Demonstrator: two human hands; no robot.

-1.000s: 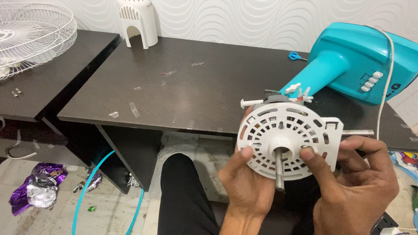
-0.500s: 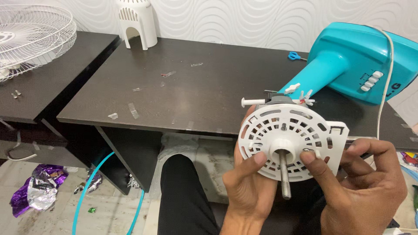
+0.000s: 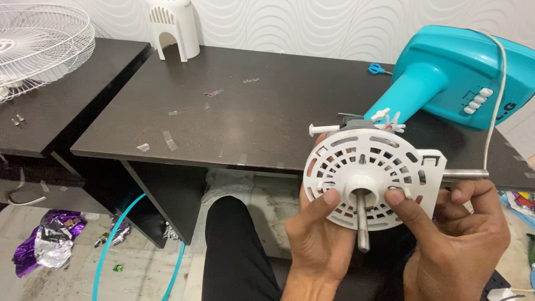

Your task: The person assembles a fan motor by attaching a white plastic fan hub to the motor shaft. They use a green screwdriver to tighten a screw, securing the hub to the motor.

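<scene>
I hold a white round slotted fan motor cover [image 3: 370, 173] with a metal shaft [image 3: 362, 220] sticking out of its centre toward me. My left hand [image 3: 317, 245] grips its lower left edge, thumb on the front face. My right hand [image 3: 457, 245] grips the lower right side, thumb pressed near the hub. A second metal rod [image 3: 465, 174] juts out to the right. The cover sits on the neck of a turquoise fan base [image 3: 457, 78] lying on the dark table [image 3: 251, 111]. White pegs and wires [image 3: 384, 120] poke out above the cover.
A white wire fan grille [image 3: 39, 44] lies on the lower side table at the left. A white plastic housing [image 3: 173, 28] stands at the table's back. Blue scissors [image 3: 379, 68] lie by the base. A turquoise hose [image 3: 111, 245] and purple foil wrapper [image 3: 44, 245] are on the floor.
The cover has shifted slightly right and down in my hands. My right thumb has moved onto the front face near the hub.
</scene>
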